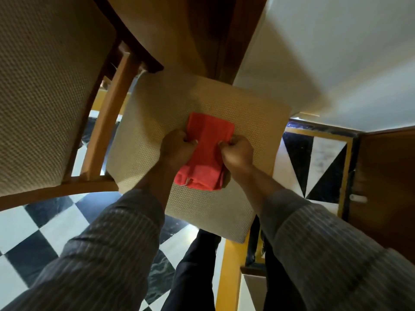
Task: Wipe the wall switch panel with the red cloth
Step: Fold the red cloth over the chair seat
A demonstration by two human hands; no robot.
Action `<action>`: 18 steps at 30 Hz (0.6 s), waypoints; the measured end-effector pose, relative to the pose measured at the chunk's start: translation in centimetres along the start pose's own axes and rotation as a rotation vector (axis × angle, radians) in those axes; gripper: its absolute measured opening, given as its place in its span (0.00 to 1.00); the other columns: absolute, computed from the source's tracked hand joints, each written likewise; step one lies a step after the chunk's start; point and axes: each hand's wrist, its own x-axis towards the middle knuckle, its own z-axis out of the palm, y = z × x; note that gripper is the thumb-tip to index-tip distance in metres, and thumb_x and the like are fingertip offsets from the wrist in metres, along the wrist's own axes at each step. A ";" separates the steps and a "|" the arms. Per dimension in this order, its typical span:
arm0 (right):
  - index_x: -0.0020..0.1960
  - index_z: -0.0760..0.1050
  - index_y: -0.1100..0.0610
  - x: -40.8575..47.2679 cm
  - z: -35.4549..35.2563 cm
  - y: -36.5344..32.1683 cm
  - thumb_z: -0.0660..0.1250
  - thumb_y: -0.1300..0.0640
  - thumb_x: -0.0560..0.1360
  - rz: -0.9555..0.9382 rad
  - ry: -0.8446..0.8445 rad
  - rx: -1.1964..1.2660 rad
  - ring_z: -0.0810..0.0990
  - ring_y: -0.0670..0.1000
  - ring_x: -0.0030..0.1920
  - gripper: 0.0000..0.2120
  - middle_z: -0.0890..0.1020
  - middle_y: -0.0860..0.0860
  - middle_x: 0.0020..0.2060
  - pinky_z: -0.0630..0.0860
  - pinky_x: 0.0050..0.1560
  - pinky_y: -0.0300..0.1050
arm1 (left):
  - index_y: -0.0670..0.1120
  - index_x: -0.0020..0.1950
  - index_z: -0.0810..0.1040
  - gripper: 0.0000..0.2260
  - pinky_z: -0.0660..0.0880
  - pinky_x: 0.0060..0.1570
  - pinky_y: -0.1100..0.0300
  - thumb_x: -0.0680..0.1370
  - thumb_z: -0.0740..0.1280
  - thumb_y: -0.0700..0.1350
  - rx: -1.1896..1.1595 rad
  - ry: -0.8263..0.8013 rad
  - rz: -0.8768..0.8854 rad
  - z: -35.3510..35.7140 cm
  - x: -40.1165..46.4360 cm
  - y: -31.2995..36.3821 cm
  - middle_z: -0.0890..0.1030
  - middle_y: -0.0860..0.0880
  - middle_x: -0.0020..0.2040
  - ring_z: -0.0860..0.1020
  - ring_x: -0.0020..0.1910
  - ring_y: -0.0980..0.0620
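Both fists are curled tight on the red cloth (207, 151), left hand (177, 147) pinching its left edge, right hand (238, 151) its right, and it lies folded on the chair seat (157, 108). By my reckoning I'm barely started: no switch panel in sight, nothing wiped, all the wiping left. No containers anywhere, only checkered floor (56, 223) below.
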 end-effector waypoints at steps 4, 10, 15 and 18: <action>0.51 0.78 0.62 -1.0 -1.3 -0.7 0.66 0.61 0.79 -0.010 -0.085 0.200 0.83 0.60 0.48 0.05 0.84 0.59 0.47 0.80 0.51 0.56 | 0.50 0.50 0.73 0.08 0.69 0.39 0.61 0.78 0.71 0.48 -0.263 0.029 -0.048 0.5 -1.2 0.8 0.76 0.56 0.43 0.74 0.42 0.55; 0.46 0.76 0.47 -3.6 -7.1 -3.2 0.67 0.58 0.77 -0.100 -0.125 0.432 0.81 0.39 0.35 0.06 0.83 0.44 0.38 0.77 0.37 0.38 | 0.47 0.48 0.77 0.03 0.78 0.48 0.51 0.80 0.65 0.43 -0.598 -0.137 -0.133 -1.3 -4.7 6.2 0.83 0.46 0.47 0.80 0.47 0.46; 0.40 0.78 0.47 -6.9 -16.8 -7.6 0.68 0.53 0.68 -0.144 -0.085 0.630 0.81 0.48 0.40 0.02 0.83 0.46 0.36 0.75 0.42 0.45 | 0.44 0.49 0.77 0.05 0.72 0.39 0.57 0.78 0.62 0.42 -0.890 -0.295 -0.167 -3.6 -10.0 16.2 0.77 0.48 0.38 0.74 0.39 0.49; 0.37 0.79 0.45 -8.5 -23.1 -9.2 0.67 0.53 0.67 -0.194 -0.070 0.692 0.81 0.47 0.39 0.04 0.83 0.44 0.35 0.76 0.41 0.45 | 0.45 0.50 0.76 0.12 0.70 0.38 0.58 0.68 0.65 0.44 -0.924 -0.326 -0.043 -5.2 -13.6 22.0 0.75 0.47 0.40 0.73 0.38 0.50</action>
